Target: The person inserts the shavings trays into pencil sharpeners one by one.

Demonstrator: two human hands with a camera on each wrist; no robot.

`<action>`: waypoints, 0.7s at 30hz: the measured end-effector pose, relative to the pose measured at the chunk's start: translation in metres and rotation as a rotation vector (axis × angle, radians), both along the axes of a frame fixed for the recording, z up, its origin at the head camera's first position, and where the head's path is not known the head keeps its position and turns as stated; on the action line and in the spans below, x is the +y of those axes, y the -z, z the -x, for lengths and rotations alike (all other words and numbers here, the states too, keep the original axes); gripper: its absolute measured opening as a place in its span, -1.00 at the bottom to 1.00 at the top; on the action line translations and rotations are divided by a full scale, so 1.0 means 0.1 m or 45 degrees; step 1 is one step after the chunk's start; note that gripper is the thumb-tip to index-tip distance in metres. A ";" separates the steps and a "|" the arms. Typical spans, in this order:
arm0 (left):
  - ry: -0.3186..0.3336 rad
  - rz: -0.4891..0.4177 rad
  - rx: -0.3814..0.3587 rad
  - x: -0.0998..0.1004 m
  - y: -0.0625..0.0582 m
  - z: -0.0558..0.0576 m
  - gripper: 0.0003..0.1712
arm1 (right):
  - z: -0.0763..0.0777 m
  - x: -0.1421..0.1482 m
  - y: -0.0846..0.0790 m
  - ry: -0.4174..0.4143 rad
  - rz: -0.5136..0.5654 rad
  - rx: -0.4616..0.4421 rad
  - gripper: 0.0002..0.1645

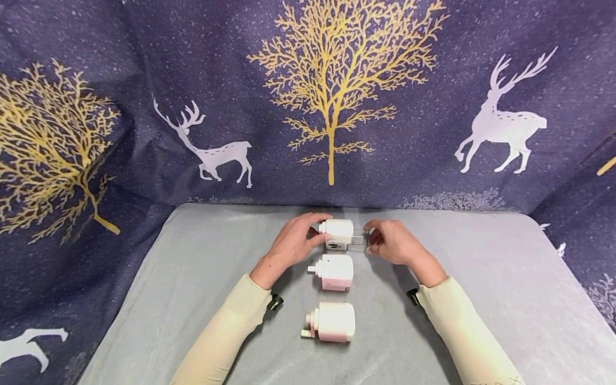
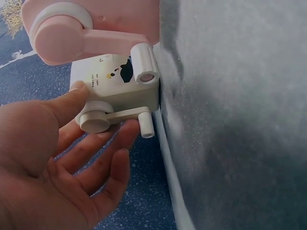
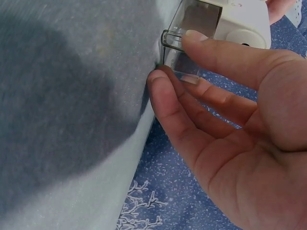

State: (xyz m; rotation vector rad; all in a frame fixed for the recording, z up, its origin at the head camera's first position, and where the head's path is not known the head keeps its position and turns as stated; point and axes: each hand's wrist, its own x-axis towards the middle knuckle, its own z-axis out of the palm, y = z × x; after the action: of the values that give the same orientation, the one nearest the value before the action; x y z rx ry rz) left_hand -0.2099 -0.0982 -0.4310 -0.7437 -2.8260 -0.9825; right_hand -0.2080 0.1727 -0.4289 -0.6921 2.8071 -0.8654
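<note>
A white hand-crank pencil sharpener [image 1: 340, 230] sits near the table's back edge, its crank to the left. My left hand [image 1: 292, 241] grips it at the crank end; in the left wrist view the thumb lies on one side and fingers curl to the other, beside the crank arm [image 2: 127, 114]. A dark bird-like print [image 2: 126, 71] shows on the body. On its right, the clear shavings drawer [image 1: 359, 240] stands out from the body. My right hand [image 1: 395, 243] pinches that drawer's outer end, thumb at the slotted pull [image 3: 172, 40].
Two pink-and-white crank sharpeners stand in line toward me: a middle sharpener [image 1: 337, 272] and a nearer sharpener [image 1: 336, 322], cranks also to the left. Grey cloth covers the table [image 1: 212, 251]. Behind it hangs a dark blue curtain [image 1: 414, 160] with trees and deer.
</note>
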 end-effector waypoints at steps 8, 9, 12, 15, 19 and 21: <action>-0.001 0.008 0.008 0.01 0.00 0.00 -0.43 | 0.01 -0.04 0.00 0.007 -0.010 -0.035 -0.36; -0.001 0.009 0.006 0.01 0.00 0.00 -0.43 | 0.02 -0.05 0.00 0.005 -0.012 -0.036 -0.37; 0.004 0.009 0.010 0.01 0.00 0.00 -0.43 | 0.03 -0.07 0.01 0.001 -0.018 -0.032 -0.37; 0.003 0.012 0.011 0.01 -0.01 0.00 -0.43 | 0.05 -0.10 0.01 0.001 -0.017 -0.027 -0.38; -0.001 0.018 0.009 0.01 -0.02 0.00 -0.43 | 0.05 -0.13 0.00 0.007 -0.011 -0.034 -0.37; -0.003 0.017 0.003 0.01 -0.02 0.00 -0.43 | 0.05 -0.15 0.01 0.008 -0.012 -0.035 -0.37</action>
State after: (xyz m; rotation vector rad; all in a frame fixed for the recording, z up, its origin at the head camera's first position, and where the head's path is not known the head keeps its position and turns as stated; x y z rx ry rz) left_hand -0.2100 -0.0974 -0.4291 -0.7426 -2.8340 -0.9626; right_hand -0.2134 0.1581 -0.4300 -0.6649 2.7890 -0.8558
